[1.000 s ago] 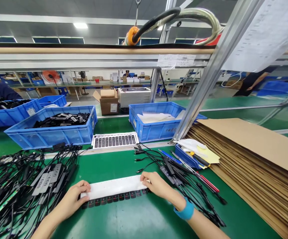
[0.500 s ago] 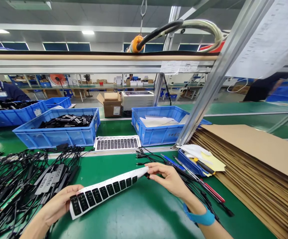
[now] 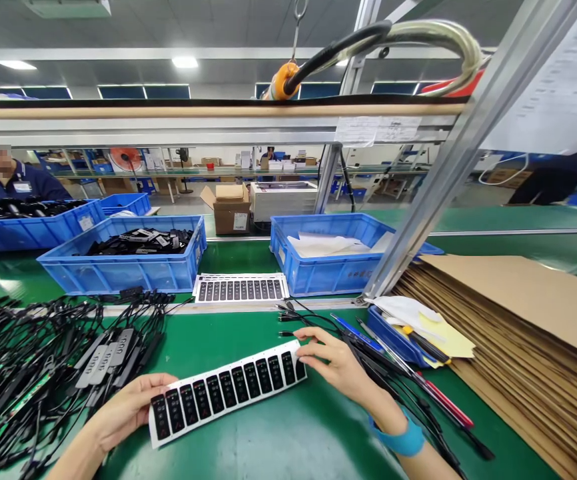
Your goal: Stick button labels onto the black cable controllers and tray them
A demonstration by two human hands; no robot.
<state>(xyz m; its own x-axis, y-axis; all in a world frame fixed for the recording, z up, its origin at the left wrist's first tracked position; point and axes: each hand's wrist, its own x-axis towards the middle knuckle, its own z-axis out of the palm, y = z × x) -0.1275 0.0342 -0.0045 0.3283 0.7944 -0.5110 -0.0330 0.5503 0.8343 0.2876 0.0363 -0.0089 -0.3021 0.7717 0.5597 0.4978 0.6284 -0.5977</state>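
The white sticker strip (image 3: 227,391) has a row of black rectangles (image 3: 214,393); the bench mat (image 3: 248,447) is green, the wristband (image 3: 396,437) blue.

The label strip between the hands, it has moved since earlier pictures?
Yes. The label strip turned over, white back to black labels up; its left end now further left of the stacked label sheets.

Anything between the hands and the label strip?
Nothing visible. The left hand holds the near end of the label strip, and the right hand has its fingertips at the other end. The black cables lie beyond the right hand, not between.
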